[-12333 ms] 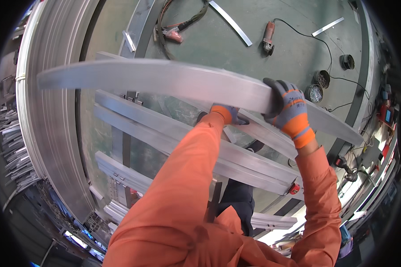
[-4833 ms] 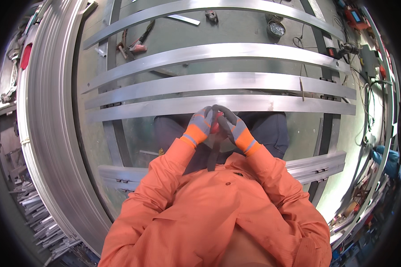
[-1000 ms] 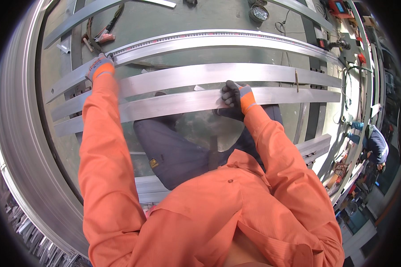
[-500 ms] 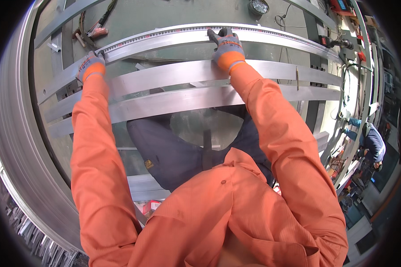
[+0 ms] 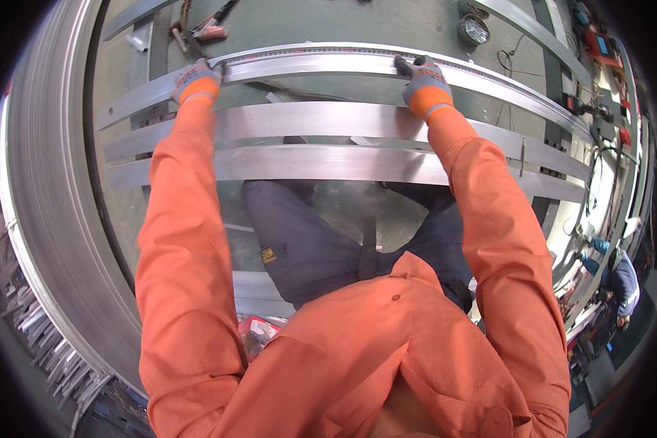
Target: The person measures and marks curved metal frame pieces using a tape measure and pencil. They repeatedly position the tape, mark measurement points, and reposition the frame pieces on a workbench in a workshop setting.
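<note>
A long measuring tape (image 5: 306, 52) with dark and red markings lies along the farthest of three pale metal bars in front of me. My left hand (image 5: 197, 82), in a grey glove with an orange cuff, closes on the tape near its left end. Farther right, my right hand (image 5: 425, 79), gloved alike, has thumb and fingers closed on the tape and the bar's far edge (image 5: 328, 67). A second bar (image 5: 306, 120) and a third bar (image 5: 321, 162) run parallel, nearer to me and under my forearms. What the left fingertips press is partly hidden.
A thin pencil-like stick (image 5: 522, 157) lies across the nearer bars. Beyond are a bowl of small metal parts (image 5: 474, 31) and a red-handled tool (image 5: 210, 33). Stacked long profiles (image 5: 73, 190) line the left. A power tool (image 5: 588, 108) and a bending co-worker (image 5: 620, 281) are at right.
The whole view has swung, so the bars, tape and hands appear farther right and slightly higher. Both hands keep their hold on the tape, with little clear movement along it.
</note>
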`<move>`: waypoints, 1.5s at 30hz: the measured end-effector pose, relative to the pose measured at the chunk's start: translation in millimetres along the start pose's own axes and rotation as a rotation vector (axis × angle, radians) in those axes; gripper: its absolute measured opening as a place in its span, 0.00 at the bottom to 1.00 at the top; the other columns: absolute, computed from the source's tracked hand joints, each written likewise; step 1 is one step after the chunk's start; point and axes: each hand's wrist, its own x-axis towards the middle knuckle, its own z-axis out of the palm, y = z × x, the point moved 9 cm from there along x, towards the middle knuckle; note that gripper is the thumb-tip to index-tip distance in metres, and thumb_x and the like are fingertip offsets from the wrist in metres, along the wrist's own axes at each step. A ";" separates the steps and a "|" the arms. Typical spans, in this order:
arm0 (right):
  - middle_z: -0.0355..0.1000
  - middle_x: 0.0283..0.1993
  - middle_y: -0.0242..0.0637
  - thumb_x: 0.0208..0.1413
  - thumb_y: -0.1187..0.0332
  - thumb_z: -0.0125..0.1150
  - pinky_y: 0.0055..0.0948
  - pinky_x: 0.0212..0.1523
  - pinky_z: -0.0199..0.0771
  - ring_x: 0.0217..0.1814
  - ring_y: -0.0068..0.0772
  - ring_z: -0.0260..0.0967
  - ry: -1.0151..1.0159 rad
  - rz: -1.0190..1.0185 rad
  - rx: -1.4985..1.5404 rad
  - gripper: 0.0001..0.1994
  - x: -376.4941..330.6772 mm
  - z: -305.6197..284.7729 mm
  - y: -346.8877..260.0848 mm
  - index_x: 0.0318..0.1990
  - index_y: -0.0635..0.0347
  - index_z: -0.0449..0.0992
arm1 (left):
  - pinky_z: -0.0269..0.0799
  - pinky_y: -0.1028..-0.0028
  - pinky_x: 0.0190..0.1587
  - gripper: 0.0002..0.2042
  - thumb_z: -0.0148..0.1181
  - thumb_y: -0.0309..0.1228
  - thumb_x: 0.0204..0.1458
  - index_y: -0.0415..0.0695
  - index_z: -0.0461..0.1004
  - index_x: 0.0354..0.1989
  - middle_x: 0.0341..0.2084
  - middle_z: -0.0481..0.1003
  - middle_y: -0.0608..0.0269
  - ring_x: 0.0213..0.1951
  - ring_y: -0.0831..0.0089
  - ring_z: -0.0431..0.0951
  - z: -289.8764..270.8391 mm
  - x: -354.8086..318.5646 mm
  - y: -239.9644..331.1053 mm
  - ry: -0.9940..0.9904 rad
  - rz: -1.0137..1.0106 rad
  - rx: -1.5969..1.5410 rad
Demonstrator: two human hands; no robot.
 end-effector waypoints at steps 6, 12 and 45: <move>0.63 0.70 0.46 0.61 0.67 0.54 0.45 0.66 0.72 0.69 0.52 0.66 -0.021 0.015 -0.019 0.31 -3.4 5.5 1.3 0.72 0.30 0.64 | 0.66 0.49 0.63 0.32 0.53 0.64 0.57 0.60 0.71 0.65 0.65 0.71 0.63 0.67 0.55 0.69 -3.4 -7.6 6.3 -0.035 0.029 -0.026; 0.64 0.68 0.43 0.50 0.75 0.60 0.41 0.67 0.72 0.68 0.50 0.66 0.098 0.016 0.039 0.40 2.1 9.7 11.6 0.71 0.22 0.65 | 0.69 0.51 0.62 0.30 0.55 0.63 0.58 0.58 0.75 0.62 0.62 0.73 0.63 0.64 0.57 0.73 -13.8 -59.6 92.6 -0.054 0.185 -0.111; 0.66 0.65 0.47 0.50 0.79 0.60 0.42 0.66 0.70 0.68 0.54 0.65 0.120 -0.174 0.204 0.37 7.7 9.6 23.8 0.68 0.30 0.69 | 0.66 0.55 0.67 0.36 0.56 0.65 0.53 0.60 0.70 0.67 0.68 0.67 0.62 0.69 0.56 0.67 -11.1 -83.7 131.1 -0.211 0.050 -0.182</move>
